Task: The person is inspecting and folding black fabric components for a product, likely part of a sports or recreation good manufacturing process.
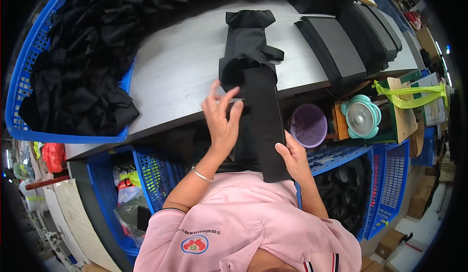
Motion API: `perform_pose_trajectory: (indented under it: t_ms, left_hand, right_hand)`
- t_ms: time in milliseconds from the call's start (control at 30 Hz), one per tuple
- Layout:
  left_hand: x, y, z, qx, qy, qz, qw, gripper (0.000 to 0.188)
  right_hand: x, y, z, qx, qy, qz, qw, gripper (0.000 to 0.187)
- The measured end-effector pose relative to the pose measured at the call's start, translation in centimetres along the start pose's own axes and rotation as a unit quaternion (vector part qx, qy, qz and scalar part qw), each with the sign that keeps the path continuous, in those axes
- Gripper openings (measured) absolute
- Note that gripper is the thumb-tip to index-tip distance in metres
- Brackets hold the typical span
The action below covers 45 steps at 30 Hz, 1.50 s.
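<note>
A long, flat black fabric panel reaches from the table edge down to my lap. My right hand is closed on its lower right edge, thumb on top. My left hand is raised just left of the panel, its fingers apart. Close to those fingertips is a thin pale streak, too small to name. Beyond the panel's far end, a black fabric piece lies on the table with a folded top and a strap-like loop at its right. Whether the two black parts are joined I cannot tell.
A blue basket heaped with black fabric stands at left on the grey table. Stacked black and grey panels lie at right. Below are a purple bin, a turquoise round fan-like object and blue crates.
</note>
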State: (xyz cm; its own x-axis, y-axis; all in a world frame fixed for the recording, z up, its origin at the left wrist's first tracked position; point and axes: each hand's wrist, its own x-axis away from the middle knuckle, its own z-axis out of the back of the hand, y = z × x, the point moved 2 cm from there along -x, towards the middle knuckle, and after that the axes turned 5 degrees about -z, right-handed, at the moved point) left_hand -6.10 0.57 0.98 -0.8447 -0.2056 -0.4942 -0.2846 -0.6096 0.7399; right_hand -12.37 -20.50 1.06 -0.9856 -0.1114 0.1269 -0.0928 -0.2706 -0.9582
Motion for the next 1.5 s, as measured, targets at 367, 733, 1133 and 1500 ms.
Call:
perform_pose_trajectory:
  t_ms: [367, 733, 1133, 1500]
  left_hand:
    - [-7.9, 0.0, -2.7, 0.058, -0.12, -0.16, 0.978, 0.041]
    - [-3.7, 5.8, -0.5, 0.152, -0.321, -0.272, 0.894, 0.047]
    - [0.2, 4.9, 0.1, 0.079, -0.068, -0.1, 0.99, 0.086]
    - [-0.2, 7.0, -0.3, 0.198, 0.031, -0.082, 0.976, 0.06]
  right_hand:
    - [-3.0, -3.5, 0.6, 0.123, 0.017, 0.01, 0.992, 0.044]
    - [-12.9, 1.5, -1.4, 0.032, 0.029, 0.135, 0.99, 0.008]
    - [-9.6, -2.7, -1.5, -0.507, 0.042, -0.029, 0.86, 0.044]
    - [-8.1, -2.1, -1.5, -0.515, 0.039, 0.023, 0.856, 0.047]
